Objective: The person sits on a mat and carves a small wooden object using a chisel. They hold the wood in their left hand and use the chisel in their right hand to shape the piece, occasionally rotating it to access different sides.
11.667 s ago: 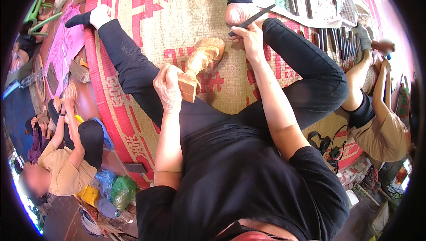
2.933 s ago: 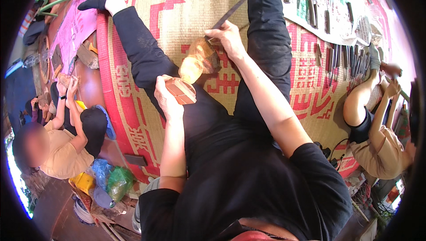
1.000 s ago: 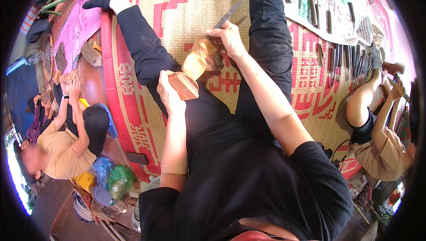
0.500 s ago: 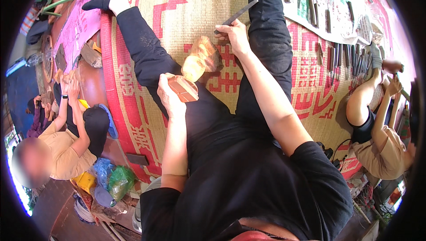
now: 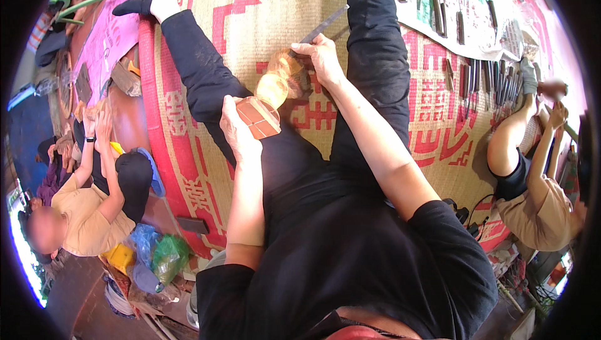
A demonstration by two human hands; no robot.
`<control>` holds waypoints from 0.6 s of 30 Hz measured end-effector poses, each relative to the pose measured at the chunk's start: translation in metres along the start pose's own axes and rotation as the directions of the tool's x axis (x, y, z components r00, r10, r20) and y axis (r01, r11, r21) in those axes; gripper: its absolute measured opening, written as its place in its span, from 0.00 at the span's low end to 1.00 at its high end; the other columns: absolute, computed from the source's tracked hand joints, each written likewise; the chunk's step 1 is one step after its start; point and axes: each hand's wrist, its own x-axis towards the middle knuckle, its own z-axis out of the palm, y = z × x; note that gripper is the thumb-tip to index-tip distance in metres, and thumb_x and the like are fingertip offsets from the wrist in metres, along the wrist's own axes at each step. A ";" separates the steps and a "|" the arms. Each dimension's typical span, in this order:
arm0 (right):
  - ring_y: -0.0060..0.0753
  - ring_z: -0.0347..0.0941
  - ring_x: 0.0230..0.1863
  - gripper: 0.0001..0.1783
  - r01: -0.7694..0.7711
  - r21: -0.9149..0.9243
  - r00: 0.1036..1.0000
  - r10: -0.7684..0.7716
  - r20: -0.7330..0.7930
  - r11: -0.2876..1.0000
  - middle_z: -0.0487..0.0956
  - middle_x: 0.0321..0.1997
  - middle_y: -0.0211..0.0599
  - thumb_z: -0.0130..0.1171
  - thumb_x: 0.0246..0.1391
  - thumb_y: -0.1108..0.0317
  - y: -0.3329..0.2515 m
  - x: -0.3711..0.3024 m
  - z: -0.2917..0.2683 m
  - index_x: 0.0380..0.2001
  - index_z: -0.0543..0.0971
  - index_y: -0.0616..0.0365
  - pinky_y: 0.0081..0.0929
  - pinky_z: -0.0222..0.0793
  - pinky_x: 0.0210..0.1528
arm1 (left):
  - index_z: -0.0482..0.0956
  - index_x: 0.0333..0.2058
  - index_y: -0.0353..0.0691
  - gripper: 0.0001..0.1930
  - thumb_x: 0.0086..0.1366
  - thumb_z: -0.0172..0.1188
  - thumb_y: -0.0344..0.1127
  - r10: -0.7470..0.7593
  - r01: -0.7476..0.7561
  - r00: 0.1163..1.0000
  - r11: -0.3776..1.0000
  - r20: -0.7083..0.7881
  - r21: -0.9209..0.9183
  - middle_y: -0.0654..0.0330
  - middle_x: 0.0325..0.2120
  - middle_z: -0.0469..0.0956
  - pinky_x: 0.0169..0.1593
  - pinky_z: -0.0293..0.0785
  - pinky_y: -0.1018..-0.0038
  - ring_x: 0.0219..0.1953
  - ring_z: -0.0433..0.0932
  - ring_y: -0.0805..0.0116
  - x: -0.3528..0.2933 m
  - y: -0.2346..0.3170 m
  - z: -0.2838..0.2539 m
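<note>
Clearly, from where I stand, the work lies between the seated person's two hands. The wood carving (image 5: 273,84) is above the mat (image 5: 269,27), over the gap between the left leg (image 5: 199,52) and the right leg (image 5: 375,58), nearer the left one and well in from the mat's red left edge. Its long axis runs slantwise: the flat square base, scored with a cross, faces back toward the person's chest, while the narrower carved body points away and a little to the right.

The left hand (image 5: 236,128) is closed on the base from its left side; the fingers beneath are hidden by the wood. The right hand (image 5: 324,63) pinches a flat dark bar (image 5: 327,24), which slants up and rightward toward the right leg. The bar's lower end goes out of sight at the fingers by the carving's far end, and I can't tell whether metal touches wood there.

The carved shapes are pale and smeared, hard to make out, and a brown patch on the right side melts into shadow. Toward the mat's far right, handled tools (image 5: 439,11) lie on a white sheet (image 5: 479,36), which is partly cut off.
</note>
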 end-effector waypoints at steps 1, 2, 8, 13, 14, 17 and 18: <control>0.25 0.75 0.29 0.08 -0.011 0.004 1.000 0.011 -0.027 1.000 0.78 0.30 0.33 0.62 0.46 0.74 -0.001 0.000 -0.001 0.31 0.75 0.60 0.24 0.71 0.36 | 0.72 0.32 0.39 0.18 0.64 0.49 0.50 -0.003 0.003 1.000 1.000 0.023 0.000 0.61 0.27 0.74 0.35 0.72 0.74 0.30 0.75 0.70 0.000 0.000 0.000; 0.26 0.75 0.28 0.07 -0.023 0.008 0.998 0.023 -0.054 1.000 0.78 0.29 0.34 0.61 0.47 0.74 -0.002 0.000 -0.002 0.31 0.74 0.60 0.24 0.71 0.34 | 0.71 0.32 0.39 0.18 0.64 0.48 0.50 -0.001 0.001 1.000 1.000 0.020 0.008 0.61 0.27 0.74 0.35 0.72 0.74 0.30 0.75 0.70 0.000 -0.001 0.000; 0.26 0.75 0.24 0.06 -0.030 0.040 1.000 0.030 0.004 0.999 0.78 0.28 0.34 0.61 0.48 0.75 -0.010 0.004 -0.008 0.30 0.74 0.60 0.22 0.72 0.26 | 0.71 0.32 0.40 0.18 0.65 0.47 0.51 0.002 -0.003 1.000 0.999 -0.021 -0.049 0.61 0.27 0.73 0.36 0.72 0.74 0.30 0.75 0.70 0.001 -0.007 -0.006; 0.22 0.72 0.32 0.10 -0.011 -0.104 0.989 0.026 0.147 0.994 0.78 0.29 0.31 0.64 0.43 0.76 -0.010 -0.012 0.003 0.33 0.77 0.62 0.23 0.68 0.40 | 0.70 0.32 0.40 0.18 0.66 0.45 0.51 0.010 -0.012 0.999 0.999 -0.038 -0.048 0.61 0.29 0.73 0.37 0.72 0.73 0.31 0.74 0.70 -0.001 -0.004 -0.005; 0.24 0.73 0.32 0.11 0.004 -0.111 0.990 0.012 0.142 0.994 0.78 0.30 0.32 0.63 0.44 0.77 -0.001 -0.008 0.002 0.34 0.77 0.63 0.22 0.68 0.40 | 0.70 0.33 0.40 0.18 0.65 0.46 0.51 0.000 -0.002 0.999 0.998 -0.042 -0.061 0.61 0.29 0.73 0.37 0.72 0.73 0.32 0.74 0.70 -0.001 -0.004 -0.004; 0.24 0.73 0.32 0.11 -0.002 -0.014 0.997 0.004 0.080 1.000 0.78 0.30 0.32 0.62 0.44 0.78 -0.006 -0.004 0.008 0.34 0.77 0.63 0.23 0.68 0.40 | 0.70 0.33 0.40 0.18 0.65 0.46 0.52 -0.022 0.017 0.998 0.997 -0.065 -0.077 0.61 0.30 0.73 0.38 0.72 0.72 0.32 0.74 0.69 -0.001 -0.004 -0.003; 0.22 0.73 0.30 0.08 0.043 0.015 0.998 -0.044 0.049 0.999 0.78 0.28 0.32 0.60 0.45 0.79 -0.005 0.001 0.007 0.32 0.77 0.63 0.21 0.68 0.36 | 0.70 0.33 0.40 0.18 0.65 0.47 0.52 -0.026 0.020 0.997 0.997 -0.076 -0.069 0.61 0.30 0.73 0.38 0.72 0.72 0.32 0.74 0.69 -0.003 -0.002 0.000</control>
